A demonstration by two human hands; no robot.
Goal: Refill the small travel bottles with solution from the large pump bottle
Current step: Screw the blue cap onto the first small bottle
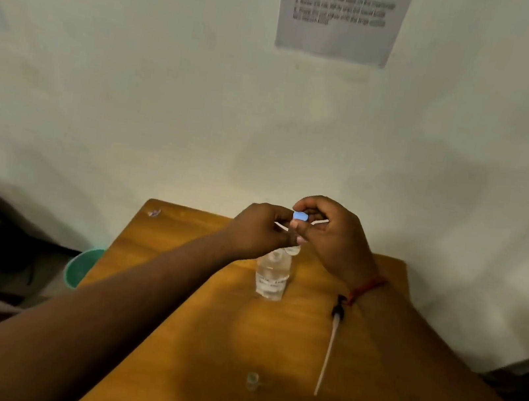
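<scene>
Left hand [256, 230] and right hand [327, 234] meet, pinching a small blue-capped travel bottle [300, 217] above the clear large bottle [272, 276], mid-table on the wooden table [198, 346], clear of its edges.

Two bare arms, no sleeves

Left hand [256, 230] and right hand [327, 234] both bare: no gloves, no rings visible. Forearms uncovered all the way to the frame's lower edge, no sleeve cuff in sight. Only thing worn: thin red-orange thread band [367, 287] round the right wrist, looks like several strands wound together, sitting slantwise across it. Left wrist carries nothing. Picture is soft, so nails and finer detail can't be made out.
</scene>
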